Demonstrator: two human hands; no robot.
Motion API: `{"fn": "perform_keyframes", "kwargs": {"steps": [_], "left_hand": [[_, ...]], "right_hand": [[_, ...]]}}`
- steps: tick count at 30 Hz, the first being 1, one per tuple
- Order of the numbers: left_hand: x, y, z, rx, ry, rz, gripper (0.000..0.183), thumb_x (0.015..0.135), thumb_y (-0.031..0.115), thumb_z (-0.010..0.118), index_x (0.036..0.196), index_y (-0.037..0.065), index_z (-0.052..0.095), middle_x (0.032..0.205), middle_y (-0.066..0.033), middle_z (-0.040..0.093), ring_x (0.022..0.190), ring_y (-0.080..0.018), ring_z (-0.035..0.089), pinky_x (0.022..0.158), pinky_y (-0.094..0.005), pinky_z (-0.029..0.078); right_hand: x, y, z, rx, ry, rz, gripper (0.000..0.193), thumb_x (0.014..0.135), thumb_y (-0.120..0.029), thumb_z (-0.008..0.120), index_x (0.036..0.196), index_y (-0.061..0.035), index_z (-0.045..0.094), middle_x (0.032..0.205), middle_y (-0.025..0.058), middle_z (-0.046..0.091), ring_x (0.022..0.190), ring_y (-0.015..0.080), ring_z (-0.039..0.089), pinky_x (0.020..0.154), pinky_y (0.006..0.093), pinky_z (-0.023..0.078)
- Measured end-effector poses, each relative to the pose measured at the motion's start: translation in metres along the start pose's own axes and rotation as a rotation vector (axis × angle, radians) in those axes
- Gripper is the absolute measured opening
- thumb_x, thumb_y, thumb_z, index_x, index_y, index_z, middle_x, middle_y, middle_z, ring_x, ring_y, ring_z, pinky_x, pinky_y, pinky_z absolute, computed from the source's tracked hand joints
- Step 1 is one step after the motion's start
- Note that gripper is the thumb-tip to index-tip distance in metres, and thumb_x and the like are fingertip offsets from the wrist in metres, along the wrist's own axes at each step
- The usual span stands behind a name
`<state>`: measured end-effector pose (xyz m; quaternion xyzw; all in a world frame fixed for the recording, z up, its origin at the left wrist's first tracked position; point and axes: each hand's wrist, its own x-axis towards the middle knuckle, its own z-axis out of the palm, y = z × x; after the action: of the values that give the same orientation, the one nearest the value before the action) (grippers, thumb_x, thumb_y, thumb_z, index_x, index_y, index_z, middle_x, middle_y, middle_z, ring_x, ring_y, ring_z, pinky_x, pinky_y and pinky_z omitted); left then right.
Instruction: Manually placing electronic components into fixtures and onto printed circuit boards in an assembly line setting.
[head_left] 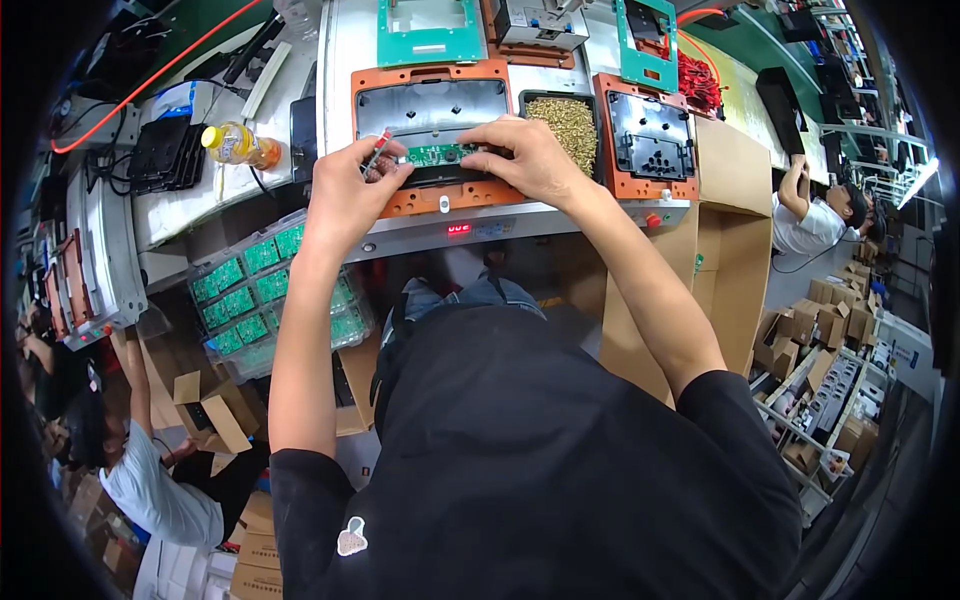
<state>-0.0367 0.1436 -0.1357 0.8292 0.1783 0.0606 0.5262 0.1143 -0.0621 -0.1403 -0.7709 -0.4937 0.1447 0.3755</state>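
While both our hands work over the orange rectangular fixture frame on the grey metal surface, we are in the step of seating a narrow green circuit board into the dark plastic housing that the frame carries. Our left hand pinches a thin red-handled tool between thumb and forefinger, its tip pointing down toward the left end of the board. Our right hand lies curled over the right end of the board, fingertips pressing on it; how tightly its grip closes we cannot tell, since the fingers hide the contact. The board sits along the near edge of the housing, between our two hands.

Just right of the housing stands a black tray of small brass screws, and a second orange frame lies beyond it. To the near left, clear trays of more green boards are stacked.

We judge the next move calls for keeping the board steady and flat while the tool works at the left end.
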Motion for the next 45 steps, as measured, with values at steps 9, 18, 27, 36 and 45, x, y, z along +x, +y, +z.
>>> {"fn": "perform_keyframes", "kwargs": {"steps": [9, 18, 27, 36, 45], "left_hand": [[-0.020, -0.005, 0.011, 0.249, 0.047, 0.180, 0.017, 0.081, 0.004, 0.075, 0.096, 0.000, 0.067, 0.085, -0.0108, 0.064, 0.075, -0.0232, 0.066, 0.067, -0.0327, 0.051], [-0.048, 0.013, 0.035, 0.592, 0.241, 0.377, 0.033, 0.073, -0.003, 0.067, 0.106, 0.002, 0.068, 0.115, -0.0101, 0.064, 0.108, -0.0309, 0.062, 0.087, -0.0418, 0.052], [-0.072, 0.007, 0.091, 0.751, 0.199, 0.347, 0.046, 0.088, 0.004, 0.055, 0.133, -0.004, 0.055, 0.140, -0.0205, 0.054, 0.132, -0.0361, 0.050, 0.111, -0.0454, 0.040], [-0.063, 0.019, 0.078, 0.650, 0.277, 0.359, 0.043, 0.081, -0.008, 0.054, 0.122, -0.001, 0.063, 0.127, -0.0163, 0.063, 0.123, -0.0327, 0.058, 0.100, -0.0429, 0.046], [-0.059, 0.007, 0.081, 0.730, 0.346, 0.377, 0.038, 0.082, 0.000, 0.058, 0.120, 0.000, 0.062, 0.124, -0.0134, 0.062, 0.120, -0.0294, 0.058, 0.096, -0.0391, 0.048]], "right_hand": [[-0.008, -0.008, 0.012, -0.197, 0.072, -0.257, 0.026, 0.079, -0.013, 0.077, 0.103, -0.0048, 0.069, 0.102, 0.0072, 0.064, 0.096, 0.0271, 0.061, 0.082, 0.0373, 0.052], [-0.010, -0.015, 0.019, -0.198, -0.007, -0.091, 0.023, 0.081, -0.012, 0.075, 0.101, -0.0037, 0.069, 0.097, 0.0087, 0.059, 0.094, 0.0294, 0.060, 0.081, 0.0395, 0.051], [-0.012, -0.019, 0.023, -0.300, -0.031, -0.122, 0.021, 0.081, -0.013, 0.071, 0.099, -0.0033, 0.068, 0.095, 0.0071, 0.058, 0.090, 0.0282, 0.059, 0.079, 0.0424, 0.051], [0.192, 0.067, -0.018, -0.613, 0.093, 0.051, 0.061, 0.080, -0.024, 0.066, 0.135, -0.0021, 0.051, 0.137, 0.0240, 0.051, 0.129, 0.0402, 0.049, 0.106, 0.0519, 0.043], [0.244, 0.092, -0.038, -0.634, 0.121, -0.015, 0.037, 0.077, -0.012, 0.066, 0.111, 0.0032, 0.064, 0.110, 0.0270, 0.066, 0.107, 0.0450, 0.061, 0.097, 0.0471, 0.049]]}}
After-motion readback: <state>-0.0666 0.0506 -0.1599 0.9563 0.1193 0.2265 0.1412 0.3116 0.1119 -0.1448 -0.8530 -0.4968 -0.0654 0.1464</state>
